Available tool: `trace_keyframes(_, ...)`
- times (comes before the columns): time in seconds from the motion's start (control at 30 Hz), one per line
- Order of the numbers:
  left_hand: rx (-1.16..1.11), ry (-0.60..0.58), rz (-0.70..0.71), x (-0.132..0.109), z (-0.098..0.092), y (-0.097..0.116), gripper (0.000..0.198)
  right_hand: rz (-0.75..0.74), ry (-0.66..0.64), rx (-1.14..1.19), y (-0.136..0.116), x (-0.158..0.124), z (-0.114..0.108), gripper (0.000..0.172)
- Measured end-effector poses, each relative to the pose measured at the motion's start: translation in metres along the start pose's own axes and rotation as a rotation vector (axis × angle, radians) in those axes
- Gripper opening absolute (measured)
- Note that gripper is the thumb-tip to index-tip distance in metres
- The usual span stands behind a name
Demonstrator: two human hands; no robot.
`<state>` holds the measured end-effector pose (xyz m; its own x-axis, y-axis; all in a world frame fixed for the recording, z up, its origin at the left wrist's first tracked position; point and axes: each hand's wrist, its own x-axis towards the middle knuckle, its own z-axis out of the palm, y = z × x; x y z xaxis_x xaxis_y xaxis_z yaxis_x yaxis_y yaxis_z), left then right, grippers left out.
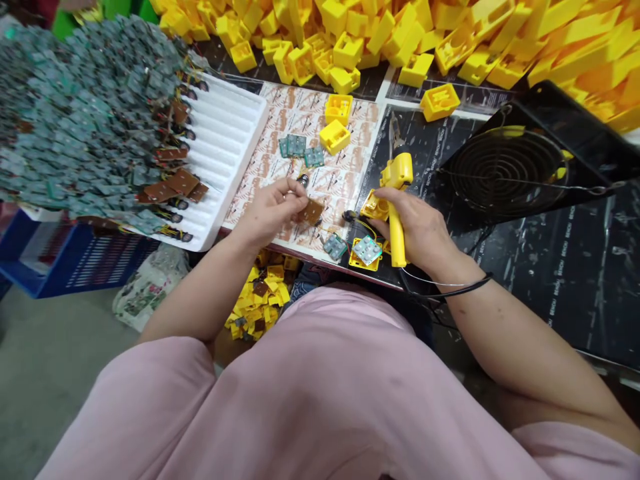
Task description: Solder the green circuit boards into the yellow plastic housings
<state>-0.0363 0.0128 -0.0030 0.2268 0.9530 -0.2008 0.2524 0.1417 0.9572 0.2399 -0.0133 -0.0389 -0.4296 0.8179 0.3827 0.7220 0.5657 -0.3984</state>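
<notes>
My right hand (417, 227) is wrapped round a yellow soldering gun (397, 172), its metal tip pointing away from me. A small yellow casing (375, 205) sits against the fingers of that hand. The fingertips of my left hand (275, 210) are pinched at a brown circuit board (313, 212), and a small round dark part (303, 180) shows just beyond them. Nearer to me, a green board with pale squares (367, 250) rests on an open yellow casing, with another green board (335, 247) beside it. Thin wires run among these parts.
A large heap of green boards (90, 120) lies at the left on a ridged white foam tray (230, 127). Yellow casings (345, 50) are piled along the back. At the right stands a black fan (505, 170). Below the table edge are more yellow pieces (260, 300) and a blue crate (95, 257).
</notes>
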Motion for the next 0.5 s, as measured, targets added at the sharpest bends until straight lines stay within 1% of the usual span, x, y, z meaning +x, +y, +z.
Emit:
trace_keyframes(0.07, 0.012, -0.126, -0.072, -0.002, -0.002, 0.0, 0.025, 0.017, -0.004, 0.0, 0.0, 0.0, 0.0, 0.039)
trace_keyframes(0.1, 0.047, -0.185, -0.08, -0.003, -0.002, 0.001, 0.029, 0.025, -0.003, 0.004, -0.001, 0.0, 0.0, 0.04)
trace_keyframes(0.13, 0.102, -0.231, -0.061, -0.004, -0.003, 0.003, 0.037, 0.028, -0.002, 0.009, -0.001, 0.0, 0.0, 0.041)
trace_keyframes(0.2, 0.282, -0.3, 0.025, -0.006, -0.003, 0.007, 0.053, 0.032, 0.0, 0.016, 0.0, -0.001, 0.0, 0.042)
trace_keyframes(0.23, 0.407, -0.321, 0.079, -0.007, -0.002, 0.01, 0.055, 0.033, 0.0, 0.015, 0.0, -0.001, 0.0, 0.042)
trace_keyframes(0.3, 0.696, -0.328, 0.173, -0.009, 0.001, 0.018, 0.047, 0.031, 0.003, 0.004, 0.0, -0.001, 0.0, 0.042)
trace_keyframes(0.4, 1.074, -0.27, 0.229, -0.012, 0.009, 0.026, 0.034, 0.037, -0.01, -0.005, 0.0, -0.001, -0.001, 0.043)
trace_keyframes(0.43, 1.155, -0.248, 0.237, -0.013, 0.011, 0.027, 0.034, 0.041, -0.017, -0.002, 0.0, -0.001, -0.002, 0.043)
trace_keyframes(0.5, 1.245, -0.215, 0.273, -0.014, 0.016, 0.026, 0.035, 0.052, -0.027, 0.008, -0.001, -0.001, -0.002, 0.044)
